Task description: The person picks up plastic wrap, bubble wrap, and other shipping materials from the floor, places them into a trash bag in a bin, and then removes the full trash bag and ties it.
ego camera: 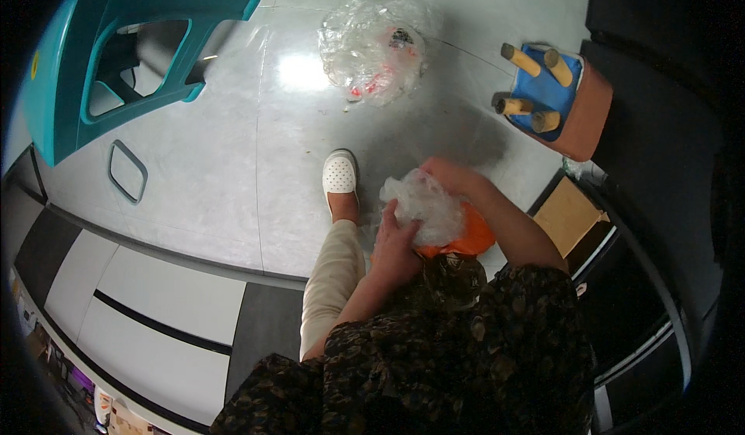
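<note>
A crumpled clear plastic bag (428, 211) is bunched between my two hands, above an orange plastic bag (474, 231). My left hand (396, 246) grips its lower left side, thumb and fingers pressed into the film. At the upper right my right hand (448, 176) closes on the bag's edge; some of its fingers are hidden. Below the orange bag, close to my patterned top, is a clear plastic container or bottle (457, 278), partly covered. On the floor ahead lies a large heap of clear plastic bags (378, 39) with red marks.
An upturned stool (591, 109) with wooden legs stands at the right, beside a cardboard box (567, 214). A teal plastic stool or chair (70, 74) is at the upper left, near a grey frame (128, 172) on the floor. A white cabinet (169, 295) runs along the lower left.
</note>
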A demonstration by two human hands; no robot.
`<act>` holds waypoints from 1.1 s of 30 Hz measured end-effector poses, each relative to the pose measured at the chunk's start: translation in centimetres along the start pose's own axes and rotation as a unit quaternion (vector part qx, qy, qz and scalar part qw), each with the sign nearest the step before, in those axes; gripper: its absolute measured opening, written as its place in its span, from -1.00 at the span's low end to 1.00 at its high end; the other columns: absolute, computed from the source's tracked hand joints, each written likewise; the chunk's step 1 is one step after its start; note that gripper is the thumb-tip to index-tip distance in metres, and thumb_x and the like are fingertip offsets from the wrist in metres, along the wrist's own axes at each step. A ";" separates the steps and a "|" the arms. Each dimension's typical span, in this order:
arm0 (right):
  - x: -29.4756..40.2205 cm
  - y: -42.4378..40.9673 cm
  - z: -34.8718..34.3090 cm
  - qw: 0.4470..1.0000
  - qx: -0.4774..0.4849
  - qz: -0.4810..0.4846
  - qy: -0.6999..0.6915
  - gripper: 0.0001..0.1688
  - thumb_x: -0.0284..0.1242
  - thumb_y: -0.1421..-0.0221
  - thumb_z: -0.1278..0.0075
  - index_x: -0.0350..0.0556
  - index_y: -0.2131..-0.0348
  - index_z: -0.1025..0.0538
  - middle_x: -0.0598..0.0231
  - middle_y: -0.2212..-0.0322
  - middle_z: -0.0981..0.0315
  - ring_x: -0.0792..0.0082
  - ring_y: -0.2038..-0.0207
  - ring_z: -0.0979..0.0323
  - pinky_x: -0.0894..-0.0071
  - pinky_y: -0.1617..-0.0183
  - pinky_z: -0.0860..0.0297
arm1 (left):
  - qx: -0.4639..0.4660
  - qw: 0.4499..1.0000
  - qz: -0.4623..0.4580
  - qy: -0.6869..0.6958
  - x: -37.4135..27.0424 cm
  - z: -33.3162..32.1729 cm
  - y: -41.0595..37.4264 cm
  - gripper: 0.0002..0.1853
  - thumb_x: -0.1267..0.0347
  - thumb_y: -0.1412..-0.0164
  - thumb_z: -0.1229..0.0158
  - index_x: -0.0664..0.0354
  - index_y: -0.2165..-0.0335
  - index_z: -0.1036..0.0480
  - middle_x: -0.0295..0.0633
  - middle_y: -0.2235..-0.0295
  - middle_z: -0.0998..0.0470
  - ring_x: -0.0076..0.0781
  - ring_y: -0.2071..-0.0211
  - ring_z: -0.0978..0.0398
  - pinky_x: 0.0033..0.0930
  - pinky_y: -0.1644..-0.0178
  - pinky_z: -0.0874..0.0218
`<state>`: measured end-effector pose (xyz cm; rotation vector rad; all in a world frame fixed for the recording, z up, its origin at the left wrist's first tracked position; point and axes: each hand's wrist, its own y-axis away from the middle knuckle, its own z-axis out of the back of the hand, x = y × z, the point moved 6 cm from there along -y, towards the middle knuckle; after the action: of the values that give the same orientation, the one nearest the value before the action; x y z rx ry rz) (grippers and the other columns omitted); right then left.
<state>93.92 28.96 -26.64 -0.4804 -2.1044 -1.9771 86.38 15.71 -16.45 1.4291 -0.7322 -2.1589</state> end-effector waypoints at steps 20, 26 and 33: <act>0.2 -0.5 6.1 0.909 -0.279 0.186 -0.247 -0.51 -0.57 0.09 0.09 -0.06 0.08 -0.45 0.20 0.11 -0.40 0.40 0.17 -0.40 0.42 0.06 -0.32 | 0.044 0.991 -0.035 0.121 1.5 -1.7 -1.7 -0.52 0.36 0.01 -0.23 0.25 0.07 -0.38 -0.01 -0.05 -0.32 -0.03 -0.10 -0.23 -0.17 -0.15 -0.04; -1.0 -0.9 -1.6 0.971 0.128 0.049 -0.196 -0.57 -0.61 0.13 0.10 -0.17 0.17 -0.48 0.25 0.22 -0.46 0.42 0.17 -0.40 0.49 0.11 -0.32 | 0.052 0.971 -0.040 0.230 1.7 -1.7 -1.7 -0.49 0.43 -0.03 -0.21 0.22 0.02 -0.31 -0.07 -0.01 -0.32 -0.15 -0.06 -0.26 -0.20 -0.11 -0.09; 3.1 0.3 -1.9 0.917 0.206 0.160 -0.301 -0.63 -0.61 0.32 0.13 -0.22 0.35 -0.47 0.31 0.37 -0.44 0.45 0.27 -0.37 0.49 0.11 -0.29 | 0.048 0.958 0.022 0.283 1.9 -1.1 -1.2 -0.56 0.39 0.00 -0.17 0.19 0.08 -0.38 0.03 0.03 -0.37 0.00 -0.03 -0.28 -0.20 -0.09 -0.10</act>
<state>91.07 27.36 -25.07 -1.3748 -2.4766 -1.2448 86.57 15.19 -18.90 1.9336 -0.6413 -1.5660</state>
